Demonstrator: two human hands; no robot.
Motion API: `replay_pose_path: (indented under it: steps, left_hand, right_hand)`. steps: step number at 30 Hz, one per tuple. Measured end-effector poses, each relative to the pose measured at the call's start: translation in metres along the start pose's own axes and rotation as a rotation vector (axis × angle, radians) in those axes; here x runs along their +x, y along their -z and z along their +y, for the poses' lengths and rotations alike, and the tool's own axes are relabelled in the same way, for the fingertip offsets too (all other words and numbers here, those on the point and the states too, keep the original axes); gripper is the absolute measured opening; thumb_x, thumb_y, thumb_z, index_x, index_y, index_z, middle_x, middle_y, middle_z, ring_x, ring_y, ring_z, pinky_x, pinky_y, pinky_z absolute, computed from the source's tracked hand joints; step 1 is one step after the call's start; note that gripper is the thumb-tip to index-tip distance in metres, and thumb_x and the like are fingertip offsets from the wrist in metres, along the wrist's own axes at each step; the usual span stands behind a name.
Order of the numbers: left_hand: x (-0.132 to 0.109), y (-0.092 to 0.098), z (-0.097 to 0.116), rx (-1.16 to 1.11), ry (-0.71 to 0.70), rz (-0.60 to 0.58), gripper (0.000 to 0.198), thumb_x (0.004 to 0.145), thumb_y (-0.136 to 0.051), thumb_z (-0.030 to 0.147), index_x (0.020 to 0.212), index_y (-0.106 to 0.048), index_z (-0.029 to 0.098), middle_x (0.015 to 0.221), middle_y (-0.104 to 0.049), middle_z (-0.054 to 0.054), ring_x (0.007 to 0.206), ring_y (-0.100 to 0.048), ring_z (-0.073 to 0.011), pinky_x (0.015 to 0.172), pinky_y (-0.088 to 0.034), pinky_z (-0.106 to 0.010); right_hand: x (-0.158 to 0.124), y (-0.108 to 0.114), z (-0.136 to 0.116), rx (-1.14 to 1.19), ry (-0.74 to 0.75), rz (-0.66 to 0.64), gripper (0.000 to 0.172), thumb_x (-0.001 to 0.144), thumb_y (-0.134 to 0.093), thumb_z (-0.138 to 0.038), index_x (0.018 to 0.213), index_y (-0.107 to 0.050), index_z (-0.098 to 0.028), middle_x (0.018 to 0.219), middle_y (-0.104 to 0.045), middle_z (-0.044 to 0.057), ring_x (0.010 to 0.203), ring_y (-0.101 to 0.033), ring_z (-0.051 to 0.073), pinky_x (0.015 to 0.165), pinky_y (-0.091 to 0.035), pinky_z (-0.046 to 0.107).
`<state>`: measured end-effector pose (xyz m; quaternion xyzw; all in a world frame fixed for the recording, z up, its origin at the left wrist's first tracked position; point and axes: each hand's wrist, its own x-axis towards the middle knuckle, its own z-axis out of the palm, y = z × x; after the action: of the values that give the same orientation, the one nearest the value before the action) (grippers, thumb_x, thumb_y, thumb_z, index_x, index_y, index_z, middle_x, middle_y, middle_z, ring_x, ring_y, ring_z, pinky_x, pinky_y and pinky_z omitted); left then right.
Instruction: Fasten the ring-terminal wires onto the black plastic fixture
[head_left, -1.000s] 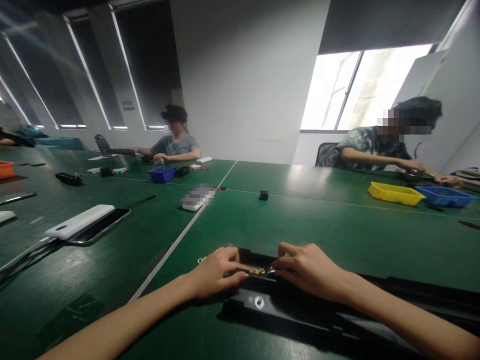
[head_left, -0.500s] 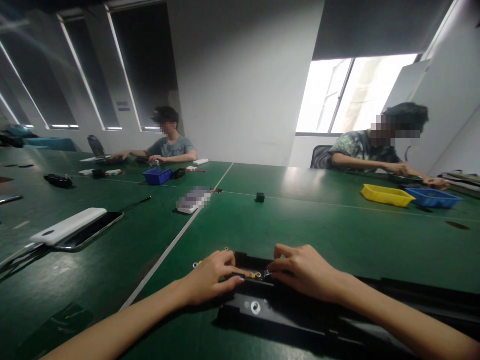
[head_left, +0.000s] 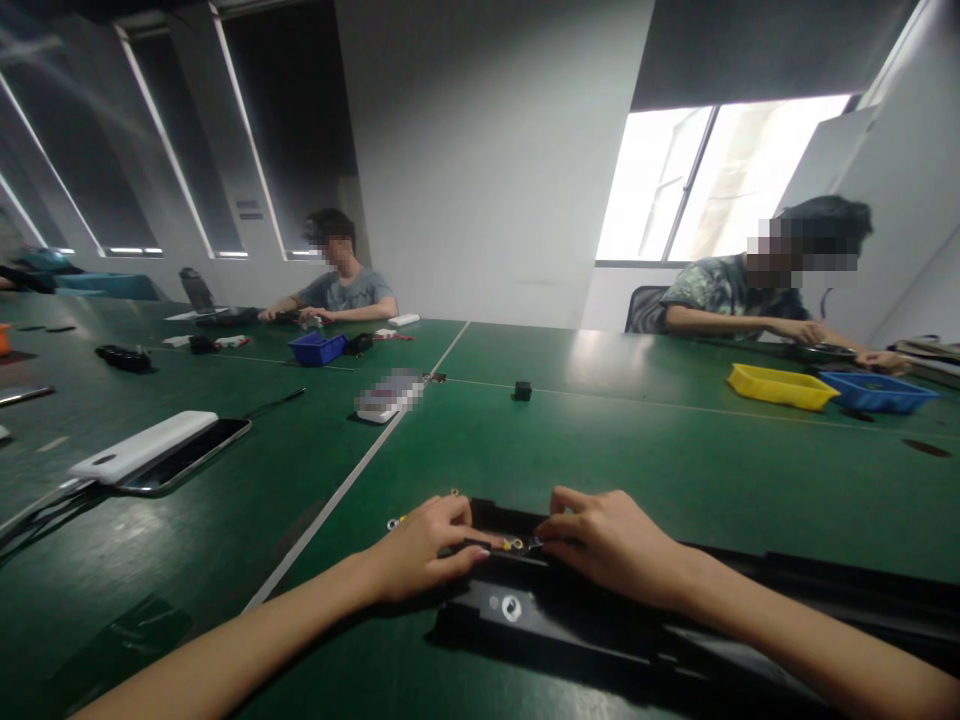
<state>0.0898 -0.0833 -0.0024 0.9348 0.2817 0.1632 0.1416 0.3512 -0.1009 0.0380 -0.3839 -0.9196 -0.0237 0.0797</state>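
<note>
A long black channel-shaped housing point(head_left: 570, 625) lies in front of me, running off to the right. My left hand point(head_left: 431, 545) rests over its left end, index finger stretched inside and thumb at the near wall. At that fingertip is a ring terminal with a yellow sleeve point(head_left: 516, 544); the fingers seem closed on its lead, which is mostly hidden. My right hand point(head_left: 604, 540) reaches into the channel just beside it, thumb and fingers pinched on a small shiny piece point(head_left: 534, 544) too small to name. Another ring terminal point(head_left: 392, 524) pokes out beyond my left hand.
Left on the green table point(head_left: 420, 650) are a white power bank point(head_left: 146, 445) and a phone point(head_left: 191, 455). Farther off stand a small black cube point(head_left: 522, 391), a yellow tray point(head_left: 780, 388), and blue trays point(head_left: 877, 392). Two people sit working across the table.
Both hands stay at the housing's left end with hardly any movement. The view has shifted slightly, and the far-left person's hand has drawn a little to the right.
</note>
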Motion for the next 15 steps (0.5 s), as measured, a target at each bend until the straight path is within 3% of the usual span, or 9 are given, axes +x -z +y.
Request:
replay_pose_path:
  steps: [15]
  left_hand:
    - [-0.0001,0.0,-0.0007,-0.004,-0.002,-0.002,0.035,0.096,-0.034,0.04,0.121,-0.056,0.03,0.088,-0.048,-0.004,0.081,-0.046,-0.0181,0.073,-0.037,-0.029]
  right_hand:
    - [0.0014,0.002,-0.002,0.026,-0.041,-0.008,0.017,0.084,-0.055,-0.027,0.091,-0.07,-0.03,0.083,-0.06,-0.001,0.054,-0.05,0.007,0.052,-0.029,0.022]
